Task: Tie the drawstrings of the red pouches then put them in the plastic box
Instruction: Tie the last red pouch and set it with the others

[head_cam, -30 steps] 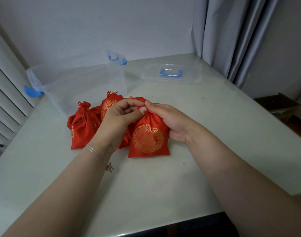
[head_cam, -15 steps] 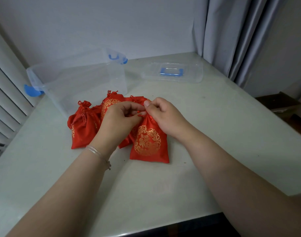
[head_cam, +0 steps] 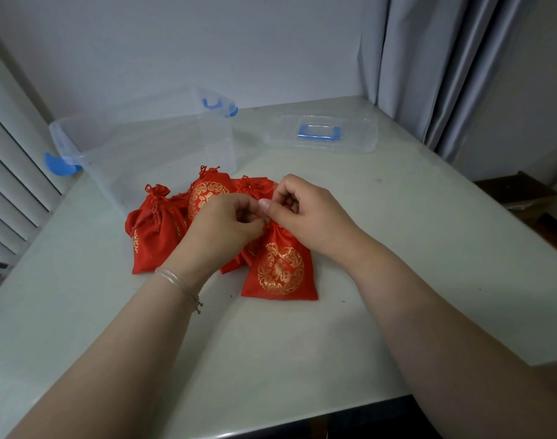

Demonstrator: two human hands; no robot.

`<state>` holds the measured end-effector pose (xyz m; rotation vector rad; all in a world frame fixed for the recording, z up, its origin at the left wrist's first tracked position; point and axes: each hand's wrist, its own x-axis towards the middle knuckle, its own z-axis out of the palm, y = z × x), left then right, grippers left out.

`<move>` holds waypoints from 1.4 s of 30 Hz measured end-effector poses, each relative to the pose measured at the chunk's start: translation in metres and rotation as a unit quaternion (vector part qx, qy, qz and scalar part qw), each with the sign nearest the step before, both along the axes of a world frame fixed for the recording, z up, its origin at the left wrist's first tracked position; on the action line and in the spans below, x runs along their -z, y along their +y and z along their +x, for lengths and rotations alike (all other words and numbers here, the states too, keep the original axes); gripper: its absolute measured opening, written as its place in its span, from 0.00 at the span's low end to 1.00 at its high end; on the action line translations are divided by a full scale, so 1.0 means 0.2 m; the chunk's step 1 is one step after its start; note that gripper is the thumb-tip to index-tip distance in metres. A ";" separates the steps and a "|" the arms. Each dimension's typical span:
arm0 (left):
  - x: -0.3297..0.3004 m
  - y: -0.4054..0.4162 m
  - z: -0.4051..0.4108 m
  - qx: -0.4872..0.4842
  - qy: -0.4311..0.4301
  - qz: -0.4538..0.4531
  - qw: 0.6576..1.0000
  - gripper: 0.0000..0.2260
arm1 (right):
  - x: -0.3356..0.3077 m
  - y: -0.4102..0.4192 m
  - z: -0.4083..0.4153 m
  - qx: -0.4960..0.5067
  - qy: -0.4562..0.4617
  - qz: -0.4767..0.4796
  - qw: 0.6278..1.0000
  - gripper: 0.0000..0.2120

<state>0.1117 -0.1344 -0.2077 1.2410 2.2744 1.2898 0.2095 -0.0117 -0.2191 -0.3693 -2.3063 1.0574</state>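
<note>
Near frame centre, the front red pouch (head_cam: 278, 267) is laid flat on the tabletop (head_cam: 397, 236), gold emblem up, neck pointed away so the drawstrings can be reached. The left hand (head_cam: 221, 228) and right hand (head_cam: 305, 210) are met at its neck, fingers curled and pinched together, apparently on the drawstrings, though the cord itself is too thin to be made out. Tying is judged in progress, not finished. Other red pouches (head_cam: 153, 229) are piled just behind and left, partly hidden by the left hand; some necks look already gathered. The plastic box (head_cam: 150, 147) is seen at upper left, lying tilted or on its side just behind the pile, with no pouch seen inside. Its lid (head_cam: 321, 136) is set apart at upper centre-right.
</note>
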 end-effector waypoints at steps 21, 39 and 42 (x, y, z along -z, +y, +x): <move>0.03 0.02 0.01 0.021 0.479 0.110 0.871 0.02 | -0.10 0.11 0.08 -0.107 -0.060 -0.309 0.943 0.07; 0.05 0.01 -0.01 -0.001 0.371 0.064 0.926 0.02 | -0.07 0.11 0.06 0.000 -0.101 0.035 0.994 0.01; 0.05 0.02 -0.02 0.013 0.342 0.059 0.938 0.04 | -0.05 0.12 0.06 -0.005 -0.125 0.053 0.991 0.03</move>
